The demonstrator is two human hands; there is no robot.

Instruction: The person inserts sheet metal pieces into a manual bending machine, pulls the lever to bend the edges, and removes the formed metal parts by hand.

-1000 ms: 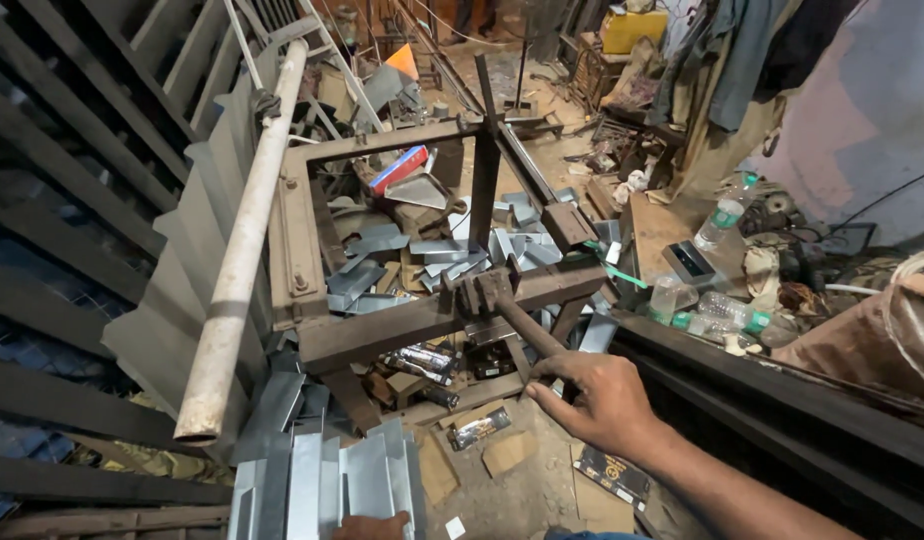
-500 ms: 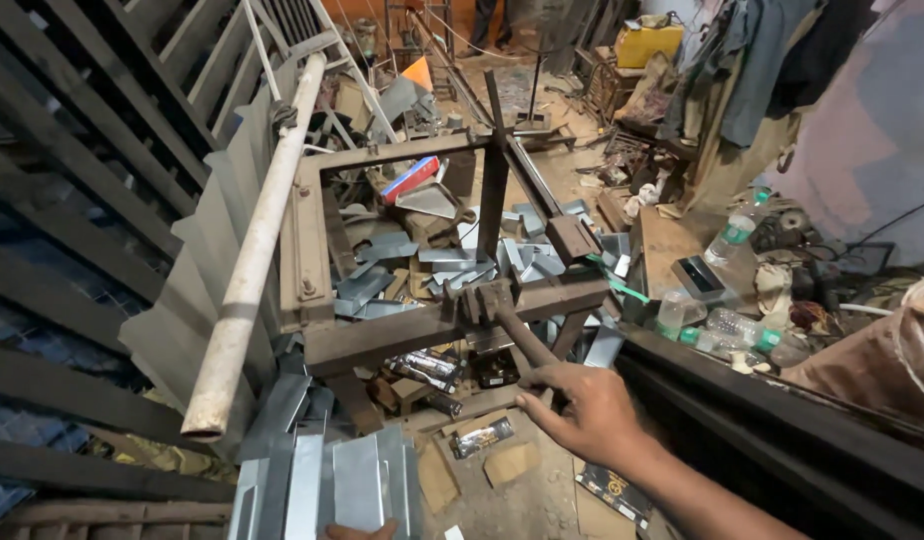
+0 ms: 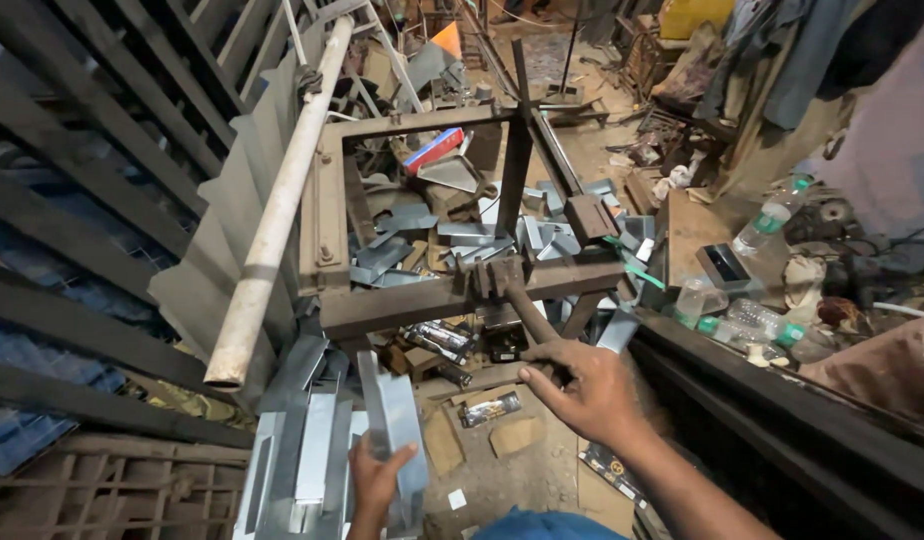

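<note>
While the right hand (image 3: 582, 392) stays wrapped shut around the rusty lever handle (image 3: 527, 318) of the steel press frame (image 3: 422, 300), the left hand (image 3: 377, 478) grips 1 folded sheet-metal channel (image 3: 394, 425) upright, above stacked channels (image 3: 302, 460) beside a pale pipe (image 3: 277, 215).

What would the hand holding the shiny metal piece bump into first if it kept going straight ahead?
Probably the rusty steel frame. The left hand holds the bent metal piece pointing up toward it, though depth is hard to judge.
</note>
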